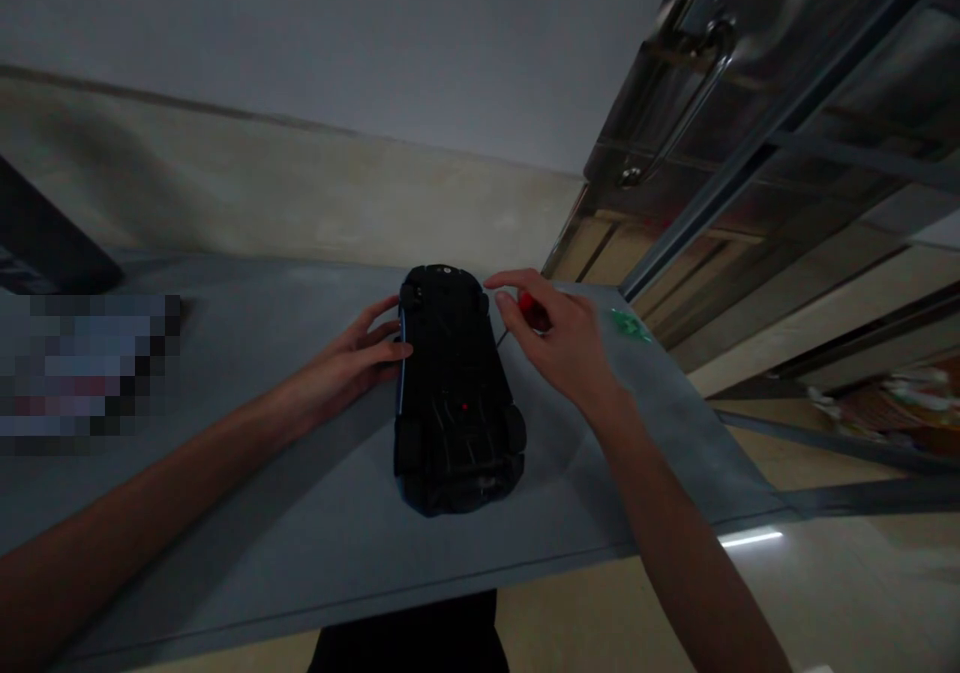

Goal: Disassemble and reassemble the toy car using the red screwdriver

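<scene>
A toy car point(457, 373) lies upside down on the grey-covered table, its black underside and wheels facing up. My left hand point(367, 353) grips its left side, thumb over the edge and fingers along the blue body. At the car's far right, my right hand point(559, 333) holds a screwdriver point(526, 303) in its curled fingers. The red handle sits mostly inside the palm, and the thin shaft points down and left beside the car. The index finger reaches close to the far right wheel; whether it touches cannot be made out.
The table point(300, 543) meets a wall at the back. On the left stand a dark object point(56, 238) and a blurred flat item point(82, 368). A small green piece point(630, 325) lies near the right edge. Beyond it are a metal frame point(750, 173) and a metal door handle point(694, 108).
</scene>
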### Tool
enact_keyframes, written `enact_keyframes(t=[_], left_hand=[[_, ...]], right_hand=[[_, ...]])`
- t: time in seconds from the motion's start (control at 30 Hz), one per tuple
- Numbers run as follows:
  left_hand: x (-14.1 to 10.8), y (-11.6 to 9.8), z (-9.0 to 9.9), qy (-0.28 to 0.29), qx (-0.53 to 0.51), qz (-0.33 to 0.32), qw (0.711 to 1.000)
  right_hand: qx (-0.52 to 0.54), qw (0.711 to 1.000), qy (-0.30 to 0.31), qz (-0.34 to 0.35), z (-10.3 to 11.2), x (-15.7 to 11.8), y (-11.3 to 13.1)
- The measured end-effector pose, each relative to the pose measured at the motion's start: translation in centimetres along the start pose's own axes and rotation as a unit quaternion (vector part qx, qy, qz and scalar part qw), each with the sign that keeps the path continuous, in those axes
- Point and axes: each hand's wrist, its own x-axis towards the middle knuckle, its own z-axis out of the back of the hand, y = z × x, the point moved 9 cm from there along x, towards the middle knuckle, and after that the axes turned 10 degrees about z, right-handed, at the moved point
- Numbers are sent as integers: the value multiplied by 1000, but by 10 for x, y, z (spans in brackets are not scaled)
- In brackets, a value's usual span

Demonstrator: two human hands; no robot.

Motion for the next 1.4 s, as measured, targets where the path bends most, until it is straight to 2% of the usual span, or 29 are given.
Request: enact_keyframes(t=[0.27, 0.5, 0.7, 0.87, 1.0, 1.1, 1.27, 1.4], left_hand=[[-4, -3, -1, -23, 4, 3, 1000], [-4, -5, 0, -30, 6, 3, 1000], [-5, -4, 0, -30, 9, 2, 1000], [-5, -3, 0, -25, 9, 7, 1000], [-2, 0, 3, -29, 9, 12, 999], [-2, 1, 4, -35, 4, 12, 999], [-3, 0, 2, -35, 10, 11, 999], [-4, 0, 3, -34, 11, 9, 999]], right_hand=[[-25, 998, 12, 54, 5, -1, 8], [-49, 999, 14, 18, 5, 0, 3], [-40, 998, 12, 41, 9, 2, 7], [-35, 999, 7, 5, 10, 1, 0], [-24, 1000, -2, 19, 14, 2, 4], [-11, 999, 7, 37, 13, 3, 7], [-22, 1000, 17, -7, 10, 0, -1], [-35, 999, 29, 3, 10, 0, 2]])
